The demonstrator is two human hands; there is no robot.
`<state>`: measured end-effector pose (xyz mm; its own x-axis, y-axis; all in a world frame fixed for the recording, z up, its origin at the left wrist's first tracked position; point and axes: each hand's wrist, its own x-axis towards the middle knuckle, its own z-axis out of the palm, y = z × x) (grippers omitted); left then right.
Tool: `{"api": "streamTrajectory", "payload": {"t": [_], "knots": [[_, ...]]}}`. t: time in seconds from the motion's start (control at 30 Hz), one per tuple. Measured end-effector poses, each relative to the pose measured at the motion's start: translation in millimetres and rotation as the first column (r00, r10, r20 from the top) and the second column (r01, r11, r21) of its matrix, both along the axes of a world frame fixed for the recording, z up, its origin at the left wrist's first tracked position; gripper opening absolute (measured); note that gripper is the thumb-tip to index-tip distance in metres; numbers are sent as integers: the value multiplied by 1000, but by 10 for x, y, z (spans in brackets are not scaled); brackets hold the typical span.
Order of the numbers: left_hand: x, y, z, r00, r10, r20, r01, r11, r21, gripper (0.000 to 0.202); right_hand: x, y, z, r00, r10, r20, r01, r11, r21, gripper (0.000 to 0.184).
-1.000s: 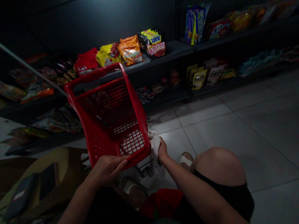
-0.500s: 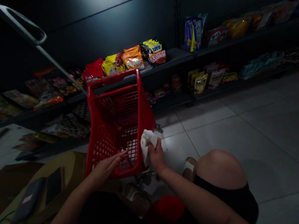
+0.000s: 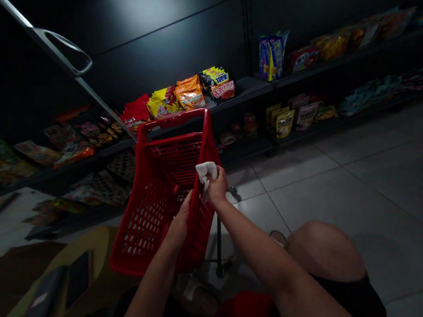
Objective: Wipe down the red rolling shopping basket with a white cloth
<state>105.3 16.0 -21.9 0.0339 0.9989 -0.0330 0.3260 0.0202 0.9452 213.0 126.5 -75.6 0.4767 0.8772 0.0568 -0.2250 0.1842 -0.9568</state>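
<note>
1. A red plastic shopping basket [image 3: 140, 226] stands on its end in front of the person, tipped over. Its long side runs from near the person's lap up and away toward the shelves. It sits between the two hands.
2. A silver pull handle [image 3: 62, 52] sticks out from the top of the basket, up and to the left.
3. The right hand [image 3: 216, 186] is closed on a white cloth [image 3: 205, 173] and presses it on the top edge of the basket.
4. The left hand [image 3: 180, 223] touches the basket wall, with its fingers pointing up. I cannot tell if it is closed on the wall.
5. Snack bags [image 3: 190, 92] lie on a black shelf [image 3: 248, 88] past the basket. Their writing is too small to read.
6. Grey floor tiles [image 3: 305, 197] spread out to the right, by the person's bent knee [image 3: 324, 249].
</note>
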Motion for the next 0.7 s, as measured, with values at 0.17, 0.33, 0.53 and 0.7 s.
{"api": "streamTrajectory", "payload": {"t": [0.17,0.33,0.53,0.7], "knots": [[-141,131,-236,996,89,-16,-90,994,-57,61,-266,-857,-212,985,103,139,-124,979,159,36],[-127,265,-368,978,103,184,-88,992,-88,62,-420,-1801,-447,943,186,277,-243,951,190,45],[178,284,-315,894,47,445,-17,997,-71,63,-129,-393,-62,958,36,285,-59,995,76,38],[255,317,-276,854,37,518,-9,998,-57,65,6,322,180,924,18,382,-30,999,27,34]]}}
